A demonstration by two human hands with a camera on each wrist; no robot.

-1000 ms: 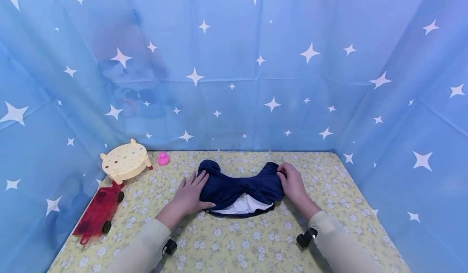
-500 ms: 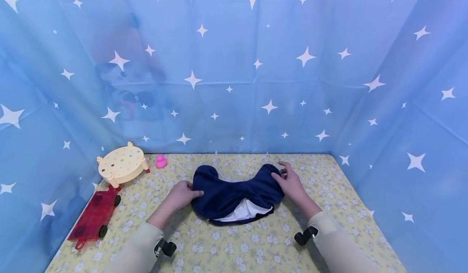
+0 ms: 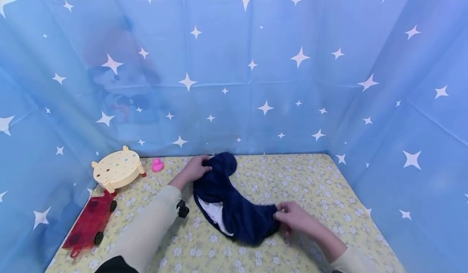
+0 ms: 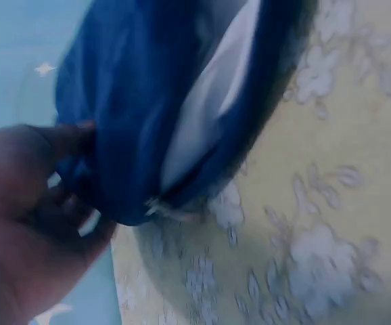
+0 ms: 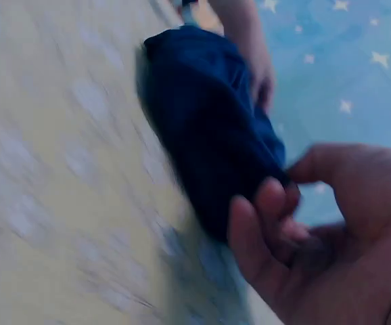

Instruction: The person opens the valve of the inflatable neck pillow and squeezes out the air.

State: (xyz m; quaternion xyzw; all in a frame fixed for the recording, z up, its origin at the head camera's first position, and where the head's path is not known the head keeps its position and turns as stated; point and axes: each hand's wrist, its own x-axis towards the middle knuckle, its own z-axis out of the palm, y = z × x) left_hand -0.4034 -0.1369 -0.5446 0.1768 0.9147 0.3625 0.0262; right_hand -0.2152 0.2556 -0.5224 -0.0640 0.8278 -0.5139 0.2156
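Observation:
A navy, U-shaped neck pillow (image 3: 234,202) lies slanted over the table, one end far and left, the other near and right. White inner fabric (image 3: 213,212) shows through a gap along its outer edge; in the left wrist view a zipper pull (image 4: 158,206) sits at the end of this gap. My left hand (image 3: 193,168) grips the pillow's far end, thumb on top. At the near right end, my right hand (image 3: 296,216) pinches the fabric between thumb and fingers. The right wrist view is blurred, and the pillow hides the left fingertips in the head view.
A pink rubber duck (image 3: 157,165) sits at the back left. Beside it an upturned cream toy table (image 3: 117,169) with legs up stands near the corner. A red toy wagon (image 3: 89,224) with black wheels lies along the left edge. Starry blue curtains (image 3: 241,82) surround the floral tablecloth (image 3: 292,175).
The pillow has turned clockwise: its left end went farther back, its right end came nearer. My left hand moved away from me, my right hand toward me, both with the pillow.

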